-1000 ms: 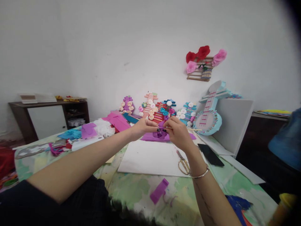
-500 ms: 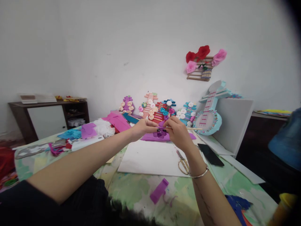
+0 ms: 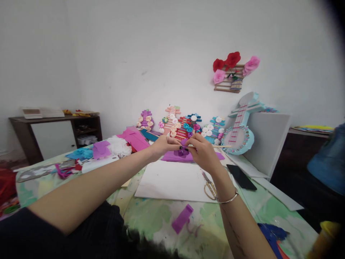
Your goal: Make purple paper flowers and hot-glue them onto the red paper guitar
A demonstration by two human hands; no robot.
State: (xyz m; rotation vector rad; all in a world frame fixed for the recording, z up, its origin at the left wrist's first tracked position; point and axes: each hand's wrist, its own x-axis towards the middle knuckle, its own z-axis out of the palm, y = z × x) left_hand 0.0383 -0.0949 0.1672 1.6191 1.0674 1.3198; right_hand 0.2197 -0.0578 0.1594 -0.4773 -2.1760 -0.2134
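Note:
A purple paper flower is pinched between my two hands above the far edge of the white board. My left hand grips its left side with thumb and fingertips. From the right, my right hand pinches the flower, and a thin wooden stick juts out to the right behind that hand. Whether the stick touches the flower is hidden by the fingers. Flat purple paper lies just behind and below the hands.
Gold-handled scissors rest on the white board, beside my right wrist. Nearer me lies a purple paper strip. A black phone is at the right. Flower-trimmed paper guitars lean against the wall; pink paper lies left.
The hands have barely moved; the fingertips on the purple flower shift slightly and the flower turns a little. The table things stay where they were.

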